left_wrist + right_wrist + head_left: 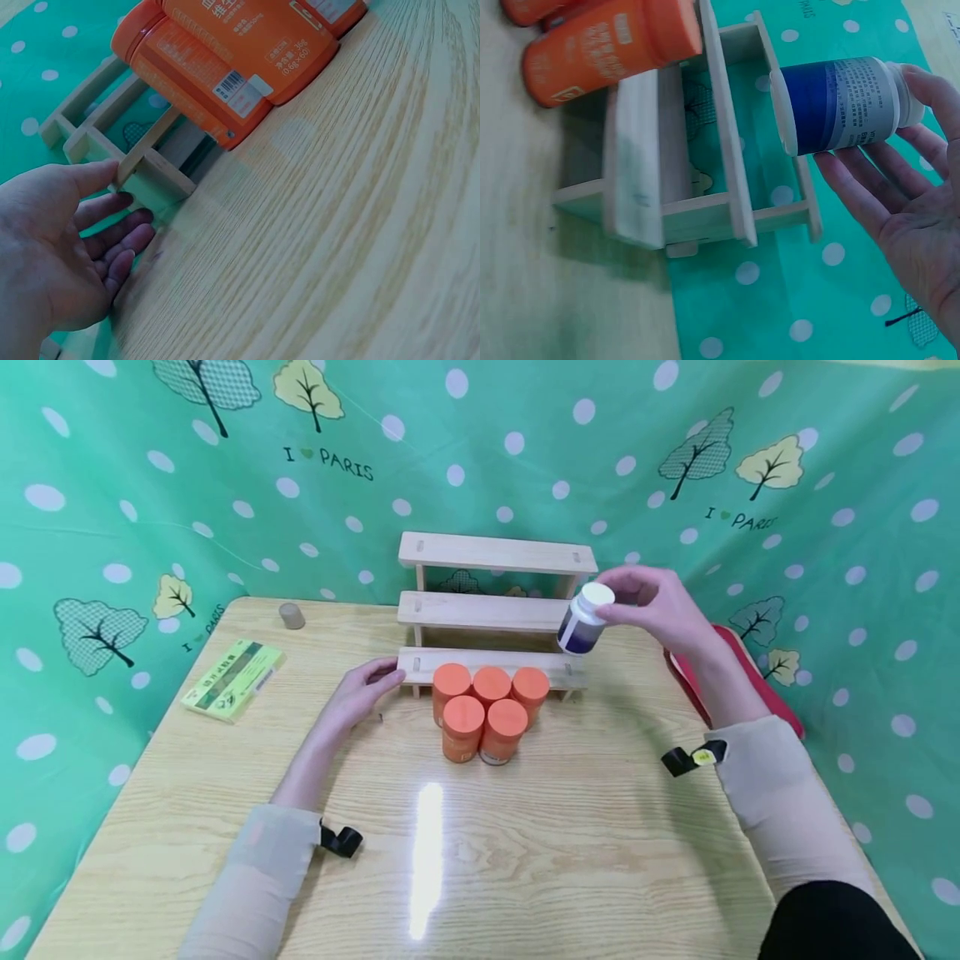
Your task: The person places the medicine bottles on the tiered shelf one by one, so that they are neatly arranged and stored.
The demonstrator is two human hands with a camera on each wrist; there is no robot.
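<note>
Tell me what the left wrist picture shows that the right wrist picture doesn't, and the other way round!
Only the left wrist view shows the left hand, at the end of the wooden shelf, and a barcode on an orange bottle.

Only the right wrist view shows the right hand, holding a white bottle with a blue label.

Both show orange bottles, the shelf, the pale wooden table and the green dotted cloth.

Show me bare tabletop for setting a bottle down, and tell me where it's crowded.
Widest: the tabletop between the orange bottles and the head view's bottom edge; smaller, between the green box and left hand. Crowded: in front of the lowest step, where those bottles cluster.
</note>
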